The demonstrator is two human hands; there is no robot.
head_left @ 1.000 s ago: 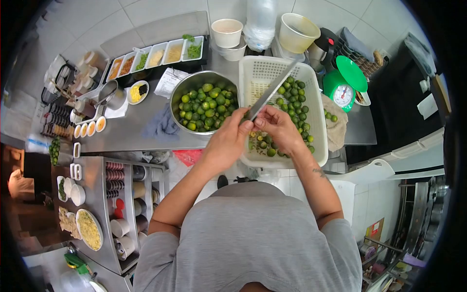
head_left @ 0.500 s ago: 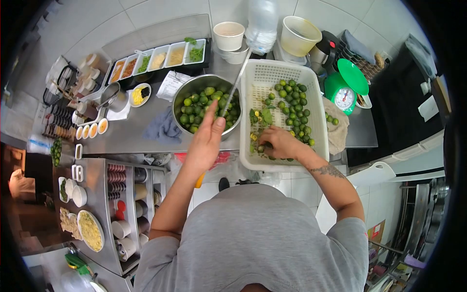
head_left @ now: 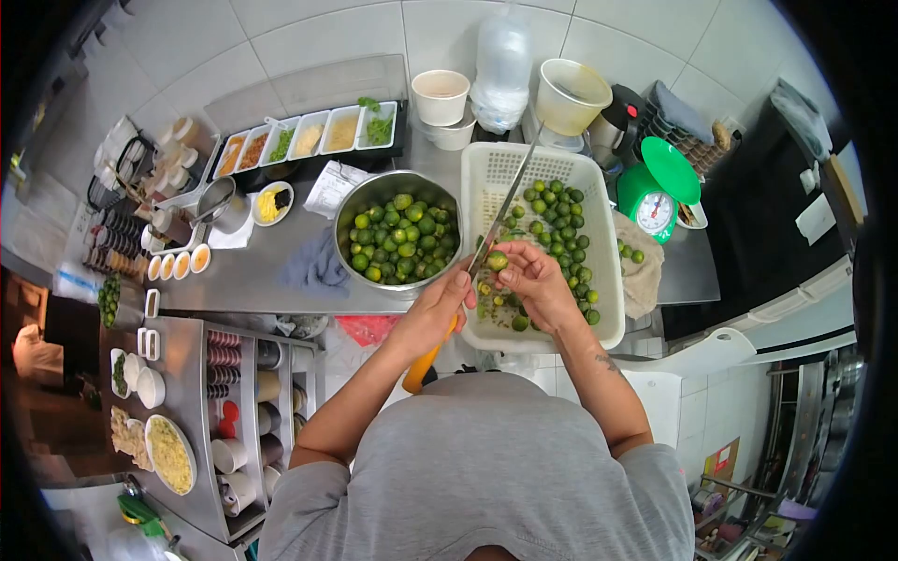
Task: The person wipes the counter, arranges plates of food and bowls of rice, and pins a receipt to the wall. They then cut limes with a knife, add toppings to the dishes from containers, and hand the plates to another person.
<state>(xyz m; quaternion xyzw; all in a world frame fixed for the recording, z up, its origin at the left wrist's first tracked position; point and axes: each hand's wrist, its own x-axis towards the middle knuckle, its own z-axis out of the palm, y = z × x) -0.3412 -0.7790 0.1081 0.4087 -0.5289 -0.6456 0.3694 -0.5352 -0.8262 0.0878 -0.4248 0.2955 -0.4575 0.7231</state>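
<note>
My left hand is closed around a long-bladed knife with a yellow-orange handle, its blade pointing up and away over the white crate. A small green lime is pinched in the fingers of my right hand, right beside the blade. Both hands are close together over the near left part of the white perforated crate. Loose limes lie along the crate's right side, with trimmings near its left. To the left stands a steel pot heaped with limes.
A blue cloth lies left of the pot. Behind is a rack of white condiment trays. A green scale and a beige cloth sit right of the crate. Tubs and a wrapped plastic bottle line the back.
My right hand has come up from the crate with a lime in its fingers. My left hand has moved right from over the pot, bringing the knife to the lime.
</note>
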